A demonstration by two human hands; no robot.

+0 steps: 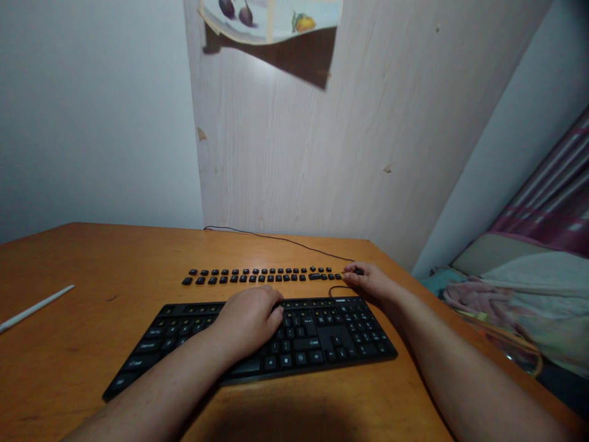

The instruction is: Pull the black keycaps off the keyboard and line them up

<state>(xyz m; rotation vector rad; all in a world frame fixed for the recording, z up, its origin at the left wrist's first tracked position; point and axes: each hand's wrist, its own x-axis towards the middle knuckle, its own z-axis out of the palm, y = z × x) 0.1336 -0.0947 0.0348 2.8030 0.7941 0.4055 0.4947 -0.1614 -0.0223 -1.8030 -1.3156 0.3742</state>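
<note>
A black keyboard (338,337) lies on the table, several caps gone from its upper rows and pale key stems showing there. Across it rests my left hand (248,316), fingers bent over the far edge and thumb on the keys; its fingertips are partly hidden. Beyond the keyboard, loose black keycaps (253,279) form two long rows. At their right end my right hand (363,277) is closed in a pinch, fingertips down at the table. A small dark keycap (358,271) shows among its fingers, mostly covered.
A thin black cable (276,238) runs along the back of the wooden table (129,252). On the left lies a white stylus (39,307). A wall stands behind, with curling pictures (271,24). To the right is a bed with rumpled bedding (488,301).
</note>
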